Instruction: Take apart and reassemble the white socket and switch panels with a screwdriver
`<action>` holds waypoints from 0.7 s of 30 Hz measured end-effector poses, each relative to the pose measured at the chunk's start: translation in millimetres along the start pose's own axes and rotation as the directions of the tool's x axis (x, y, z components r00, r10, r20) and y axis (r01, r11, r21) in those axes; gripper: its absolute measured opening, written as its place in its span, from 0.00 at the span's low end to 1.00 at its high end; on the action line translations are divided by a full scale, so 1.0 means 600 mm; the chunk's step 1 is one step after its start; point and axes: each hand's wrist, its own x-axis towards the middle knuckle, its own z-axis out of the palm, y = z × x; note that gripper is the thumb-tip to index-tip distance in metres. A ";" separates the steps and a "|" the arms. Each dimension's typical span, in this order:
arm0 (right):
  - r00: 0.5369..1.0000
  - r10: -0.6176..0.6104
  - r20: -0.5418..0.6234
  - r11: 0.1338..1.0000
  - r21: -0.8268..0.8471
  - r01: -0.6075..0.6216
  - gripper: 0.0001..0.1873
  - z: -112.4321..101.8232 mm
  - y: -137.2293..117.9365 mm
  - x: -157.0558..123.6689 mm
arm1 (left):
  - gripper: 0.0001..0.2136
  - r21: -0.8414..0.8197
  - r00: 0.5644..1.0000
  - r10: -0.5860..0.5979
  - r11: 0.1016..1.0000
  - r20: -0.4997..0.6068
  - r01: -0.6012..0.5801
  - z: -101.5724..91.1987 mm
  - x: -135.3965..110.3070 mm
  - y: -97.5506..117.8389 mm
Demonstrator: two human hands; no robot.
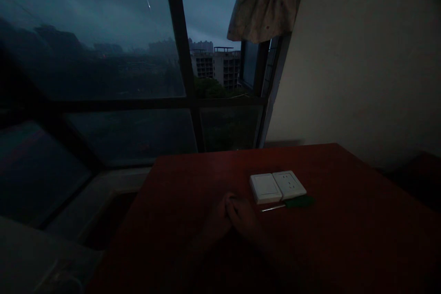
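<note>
My left hand [219,217] and my right hand [243,215] are clasped together over the red-brown table [193,183], low in the middle of the head view. Their fingers are folded against each other, and I see no object between them in the dim light. Just right of my right hand lies a screwdriver [299,201] with a green handle, its metal shaft pointing left towards the hands. Behind it, side by side, are a white wall switch [266,187] with a blank plate and a white wall socket [289,184] with several slots. Neither hand touches these.
Beyond the table's far edge stands a dark-framed window [193,101] with buildings outside. A cloth [263,4] hangs at its upper right. A pale wall [354,64] rises behind and right of the table. Something whitish [31,252] is at the lower left, too dark to identify.
</note>
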 end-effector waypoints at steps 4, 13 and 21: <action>1.000 -0.007 0.011 1.000 0.003 0.007 0.25 0.000 0.001 0.000 | 0.11 0.006 1.000 -0.005 1.000 -0.015 0.005 0.001 -0.001 0.000; 1.000 0.007 0.010 1.000 -0.006 -0.007 0.24 -0.001 0.000 -0.001 | 0.12 -0.011 1.000 0.004 1.000 0.004 -0.004 0.000 0.000 0.002; 1.000 0.004 0.006 1.000 -0.017 -0.004 0.23 -0.002 -0.001 -0.001 | 0.10 0.000 1.000 0.013 1.000 0.001 -0.013 0.000 0.001 -0.001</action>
